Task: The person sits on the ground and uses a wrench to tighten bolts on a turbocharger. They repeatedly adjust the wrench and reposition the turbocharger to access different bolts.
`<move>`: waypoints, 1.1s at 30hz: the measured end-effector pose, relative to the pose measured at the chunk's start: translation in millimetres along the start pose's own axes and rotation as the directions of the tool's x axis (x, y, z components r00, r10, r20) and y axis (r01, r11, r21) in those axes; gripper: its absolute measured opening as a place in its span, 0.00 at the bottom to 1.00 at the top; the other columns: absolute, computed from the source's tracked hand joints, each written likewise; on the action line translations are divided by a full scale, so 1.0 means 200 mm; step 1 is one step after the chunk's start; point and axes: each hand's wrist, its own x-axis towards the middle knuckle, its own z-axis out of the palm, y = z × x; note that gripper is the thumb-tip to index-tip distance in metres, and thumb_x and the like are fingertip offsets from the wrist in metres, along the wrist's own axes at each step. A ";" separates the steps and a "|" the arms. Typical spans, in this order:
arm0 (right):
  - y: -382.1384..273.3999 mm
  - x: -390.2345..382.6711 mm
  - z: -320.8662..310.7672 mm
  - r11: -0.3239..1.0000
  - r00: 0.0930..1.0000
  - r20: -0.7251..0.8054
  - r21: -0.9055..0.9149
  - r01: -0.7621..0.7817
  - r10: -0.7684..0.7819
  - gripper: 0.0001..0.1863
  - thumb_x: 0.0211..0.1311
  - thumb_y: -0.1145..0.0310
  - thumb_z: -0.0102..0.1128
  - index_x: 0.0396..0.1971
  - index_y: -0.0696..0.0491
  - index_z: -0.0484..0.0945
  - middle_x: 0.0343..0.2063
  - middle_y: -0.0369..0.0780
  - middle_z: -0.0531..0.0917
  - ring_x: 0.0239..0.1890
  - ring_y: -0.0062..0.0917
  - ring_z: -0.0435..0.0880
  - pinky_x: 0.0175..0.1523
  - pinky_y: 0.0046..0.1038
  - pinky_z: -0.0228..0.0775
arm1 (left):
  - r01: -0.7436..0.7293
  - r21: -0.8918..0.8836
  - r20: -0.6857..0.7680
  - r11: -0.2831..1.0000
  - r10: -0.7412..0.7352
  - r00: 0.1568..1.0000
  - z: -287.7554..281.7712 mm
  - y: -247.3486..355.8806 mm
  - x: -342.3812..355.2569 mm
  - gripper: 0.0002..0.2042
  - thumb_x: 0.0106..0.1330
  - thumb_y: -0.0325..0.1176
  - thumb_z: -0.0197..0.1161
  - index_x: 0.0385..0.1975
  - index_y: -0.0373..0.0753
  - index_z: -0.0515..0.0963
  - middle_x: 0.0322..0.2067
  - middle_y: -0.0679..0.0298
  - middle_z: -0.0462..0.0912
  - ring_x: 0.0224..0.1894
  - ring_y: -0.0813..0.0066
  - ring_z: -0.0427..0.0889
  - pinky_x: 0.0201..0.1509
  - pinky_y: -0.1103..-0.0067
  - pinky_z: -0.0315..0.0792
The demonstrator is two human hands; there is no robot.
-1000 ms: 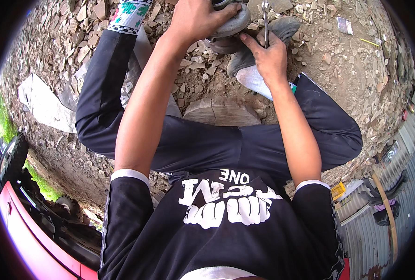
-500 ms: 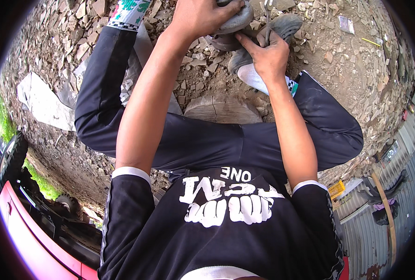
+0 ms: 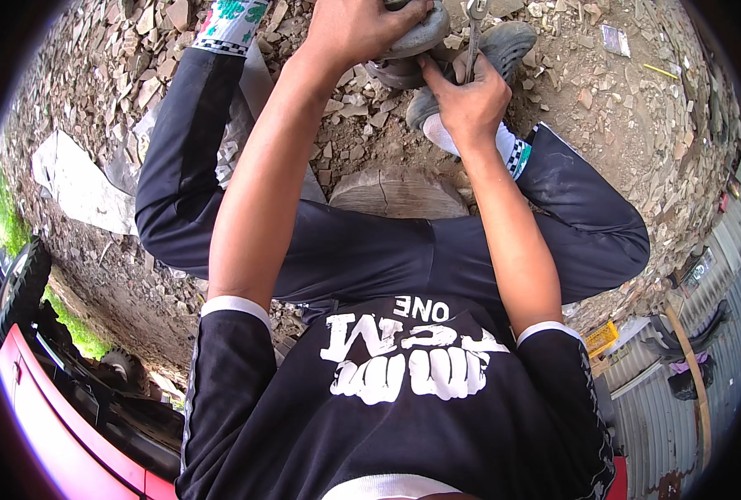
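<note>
At the top edge my left hand (image 3: 358, 32) is closed over a rounded grey metal part (image 3: 424, 37), its fingers bent round the upper side. The frame edge cuts off the part's top. Beneath it shows a darker, dusty round piece (image 3: 397, 75). My right hand (image 3: 474, 104) grips a metal wrench (image 3: 474, 37), whose jaw end points up and away from me. The right thumb and fingers sit close beside the metal part; whether they touch it I cannot tell. My shoe (image 3: 503, 50) is behind the right hand.
A cut wooden stump (image 3: 399, 194) stands between my legs. Broken stones (image 3: 145, 62) cover the ground. A white sheet (image 3: 79, 183) lies on the left, above a red vehicle (image 3: 62, 408). Corrugated metal (image 3: 662, 417) and a yellow crate (image 3: 601, 337) are on the right.
My right hand has shifted slightly left and down, and the wrench has moved with it, showing more of its jaw. My left hand stays on the metal part.
</note>
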 end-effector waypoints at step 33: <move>-0.09 -0.02 0.00 0.997 0.997 -0.016 0.012 -0.073 0.073 0.15 0.47 0.64 0.81 0.25 0.58 0.84 0.16 0.38 0.83 0.19 0.25 0.83 0.31 0.31 0.76 | -0.018 0.023 -0.001 1.000 0.018 1.000 0.00 0.00 0.00 0.22 0.57 0.44 0.73 0.43 0.33 0.80 0.42 0.46 0.79 0.48 0.44 0.78 0.54 0.59 0.73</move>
